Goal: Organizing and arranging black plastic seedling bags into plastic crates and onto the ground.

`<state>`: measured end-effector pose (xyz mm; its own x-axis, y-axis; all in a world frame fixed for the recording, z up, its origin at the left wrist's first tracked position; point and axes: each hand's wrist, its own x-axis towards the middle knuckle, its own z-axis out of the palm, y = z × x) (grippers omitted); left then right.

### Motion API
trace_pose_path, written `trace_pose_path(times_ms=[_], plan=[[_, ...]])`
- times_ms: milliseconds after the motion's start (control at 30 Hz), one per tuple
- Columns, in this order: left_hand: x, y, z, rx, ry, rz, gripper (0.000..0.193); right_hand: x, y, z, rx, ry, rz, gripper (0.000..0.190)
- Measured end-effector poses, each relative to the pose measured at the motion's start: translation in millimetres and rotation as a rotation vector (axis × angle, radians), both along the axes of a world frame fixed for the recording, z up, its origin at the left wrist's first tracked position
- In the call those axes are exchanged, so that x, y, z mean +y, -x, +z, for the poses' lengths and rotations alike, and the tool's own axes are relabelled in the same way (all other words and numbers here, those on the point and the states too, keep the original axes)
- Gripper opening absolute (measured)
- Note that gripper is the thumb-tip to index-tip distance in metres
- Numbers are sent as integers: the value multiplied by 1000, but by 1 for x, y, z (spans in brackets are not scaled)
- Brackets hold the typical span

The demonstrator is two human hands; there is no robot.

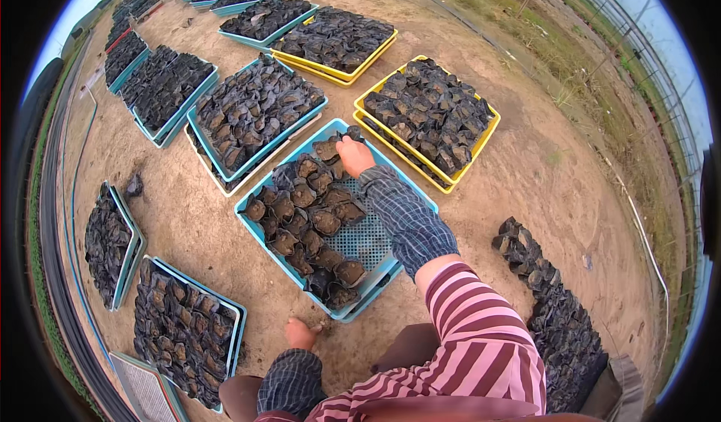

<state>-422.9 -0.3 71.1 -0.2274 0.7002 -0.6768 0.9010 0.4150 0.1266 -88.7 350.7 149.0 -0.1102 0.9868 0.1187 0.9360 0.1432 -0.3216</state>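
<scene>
A blue plastic crate [383, 193] stands before me, stacked on another. Soil-filled black plastic grow bags [304, 195] pack its left side and near corner, and bare grid floor shows on its right. My right hand [356, 157] reaches over the crate to its far corner, with its fingers closed on the top of a black grow bag [354, 133]; the grip is partly hidden by the hand. Low over the dirt, just short of the crate's near side, is my left hand [301, 333]. Nothing is visible in it, and its fingers are mostly hidden.
Beyond are a filled yellow crate [360, 109] and a filled blue crate [194, 119]. More filled crates [239, 332] stand at left. Loose grow bags [563, 315] form a long row on the ground at right. An empty-looking stacked tray [143, 388] lies at lower left.
</scene>
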Motion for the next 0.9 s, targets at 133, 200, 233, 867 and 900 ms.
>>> trace_pose_path(times_ms=[133,200,233,867,900], plan=[[0,8,-5,9,-33,-17,85,-50,-29,24,128,-171,-42,8],[-3,14,-4,5,-33,-17,86,-88,-45,36,158,-234,-85,10],[-6,18,-4,40,-20,-20,88,-111,-48,43,181,-223,-140,11],[17,52,-70,47,113,-182,96,-366,-199,-43,183,-58,-796,17],[15,58,-72,56,88,-211,94,-357,-201,-41,199,-52,-812,17]])
